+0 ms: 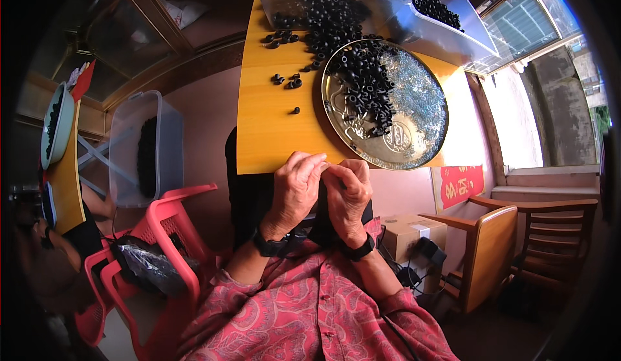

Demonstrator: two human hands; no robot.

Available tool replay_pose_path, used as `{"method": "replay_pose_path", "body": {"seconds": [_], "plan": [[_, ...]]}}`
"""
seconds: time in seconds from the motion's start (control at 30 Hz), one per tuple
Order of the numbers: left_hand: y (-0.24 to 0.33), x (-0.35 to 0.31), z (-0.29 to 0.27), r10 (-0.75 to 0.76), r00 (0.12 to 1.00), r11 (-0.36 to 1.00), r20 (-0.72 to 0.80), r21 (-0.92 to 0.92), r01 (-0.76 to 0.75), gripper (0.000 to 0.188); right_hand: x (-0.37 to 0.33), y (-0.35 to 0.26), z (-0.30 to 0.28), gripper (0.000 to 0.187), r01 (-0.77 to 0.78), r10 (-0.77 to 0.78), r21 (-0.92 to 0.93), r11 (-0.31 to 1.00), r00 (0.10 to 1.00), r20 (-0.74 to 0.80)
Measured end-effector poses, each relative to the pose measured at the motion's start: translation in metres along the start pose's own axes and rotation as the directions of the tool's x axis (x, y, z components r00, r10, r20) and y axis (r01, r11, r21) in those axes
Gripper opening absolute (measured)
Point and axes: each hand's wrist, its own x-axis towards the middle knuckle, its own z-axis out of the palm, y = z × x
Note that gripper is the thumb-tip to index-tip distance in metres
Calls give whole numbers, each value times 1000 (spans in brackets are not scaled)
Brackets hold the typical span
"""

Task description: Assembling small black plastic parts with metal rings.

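Observation:
My left hand (pixel 296 189) and my right hand (pixel 349 193) meet at the front edge of the yellow table (pixel 275 138). Both have thumb and fingers pinched together, fingertips nearly touching; anything between them is too small to make out. Just beyond lies a round shiny metal tray (pixel 372 146). Small black ring-like parts (pixel 367 83) are heaped on its left side, and tiny clear glittering pieces (pixel 420 96) cover its right. More black parts (pixel 326 24) spread over the table behind the tray, and a single black part (pixel 296 110) lies apart on the left.
Two clear plastic bins (pixel 466 41) (pixel 275 15) with black parts stand at the back. Left are another clear bin (pixel 171 147), a red plastic chair (pixel 178 231), and a person's arm (pixel 97 199) beside a second table. A cardboard box (pixel 401 228) and wooden chairs (pixel 495 251) stand right.

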Motion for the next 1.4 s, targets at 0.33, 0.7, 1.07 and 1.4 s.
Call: {"method": "replay_pose_path", "body": {"seconds": [0.33, 0.7, 1.07, 1.4], "plan": [[3, -1, 6, 79, 997, 993, 19, 86, -81, 19, -2, 0, -1, 18, -61, 61, 10, 998, 998, -21], [-6, -9, 12, 260, 964, 943, 50, 201, -264, 34, 0, -4, -6, 15, -94, 94, -14, 995, 995, 12], [-4, -7, 2, 320, 937, 909, 138, 236, -345, 35, 6, -12, -14, 26, 23, -24, -25, 999, 997, -68], [-15, -12, 6, 406, 906, 898, 117, 133, -420, 30, 22, -19, -1, 33, 128, -202, 237, 963, 925, 321]]}}
